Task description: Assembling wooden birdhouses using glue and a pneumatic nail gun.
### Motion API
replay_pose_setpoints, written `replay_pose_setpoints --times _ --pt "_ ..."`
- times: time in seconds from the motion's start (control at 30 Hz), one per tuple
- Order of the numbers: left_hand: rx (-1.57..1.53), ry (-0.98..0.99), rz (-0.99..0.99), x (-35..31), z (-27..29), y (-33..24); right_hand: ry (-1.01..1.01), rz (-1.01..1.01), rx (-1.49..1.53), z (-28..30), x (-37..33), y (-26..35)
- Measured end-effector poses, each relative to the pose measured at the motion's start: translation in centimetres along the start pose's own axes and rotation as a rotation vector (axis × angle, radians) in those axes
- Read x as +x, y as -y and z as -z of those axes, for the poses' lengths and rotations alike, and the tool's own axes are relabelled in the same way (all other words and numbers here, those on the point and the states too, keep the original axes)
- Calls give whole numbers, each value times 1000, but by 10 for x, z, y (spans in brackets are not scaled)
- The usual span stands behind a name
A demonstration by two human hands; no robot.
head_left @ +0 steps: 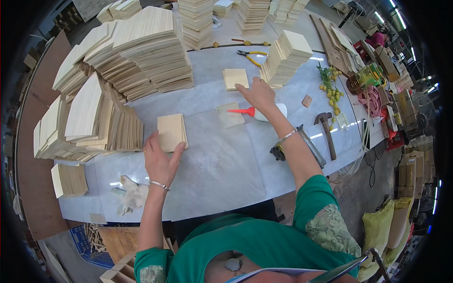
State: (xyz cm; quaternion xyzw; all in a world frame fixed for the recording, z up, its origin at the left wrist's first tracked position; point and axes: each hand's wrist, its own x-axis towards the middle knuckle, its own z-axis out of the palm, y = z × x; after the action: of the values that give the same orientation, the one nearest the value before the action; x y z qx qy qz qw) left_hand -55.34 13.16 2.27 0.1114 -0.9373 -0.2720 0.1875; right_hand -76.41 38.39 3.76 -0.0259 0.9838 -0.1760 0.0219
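Note:
My left hand (160,162) grips a few thin pale wooden boards (171,130) lying on the table, its thumb at their right edge and its fingers at the left. Farther off, my right hand (261,98) reaches out with fingers apart, beside a small stack of square wooden boards (235,78). One fingertip is at that stack's near right corner; whether it touches, I cannot tell. Beneath my right wrist lies a white glue bottle with a red nozzle (245,111), partly hidden. Its tip is over a flat translucent square (230,116).
Tall stacks of wooden boards (141,52) crowd the left and back. Another stack (288,56) stands beyond my right hand, near yellow-handled pliers (252,56). A hammer (326,134), a nail gun (311,146) and yellow fruit (332,92) lie right. White gloves (132,193) rest near left.

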Motion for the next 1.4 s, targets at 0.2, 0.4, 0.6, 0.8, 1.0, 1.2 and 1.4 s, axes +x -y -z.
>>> replay_pose_setpoints --times 0.2,0.4,0.6,0.8,1.0,1.2,1.4 --pt "258 67 -27 31 -33 1 -36 -7 -113 -38 38 12" --pt "149 44 32 32 -30 25 75 -57 -132 -22 44 17" --pt "86 -21 13 23 -24 28 -99 52 39 -16 47 -21" --pt "18 -113 -4 7 -23 23 148 -101 1022 24 -42 -16" --pt "-827 1 240 -26 -20 -15 222 -189 1447 35 -120 -14" --pt "-1103 275 388 -62 -33 -37 303 -90 1515 18 -145 10" --pt "-918 480 157 -66 -36 -30 369 -79 1405 11 -159 31"
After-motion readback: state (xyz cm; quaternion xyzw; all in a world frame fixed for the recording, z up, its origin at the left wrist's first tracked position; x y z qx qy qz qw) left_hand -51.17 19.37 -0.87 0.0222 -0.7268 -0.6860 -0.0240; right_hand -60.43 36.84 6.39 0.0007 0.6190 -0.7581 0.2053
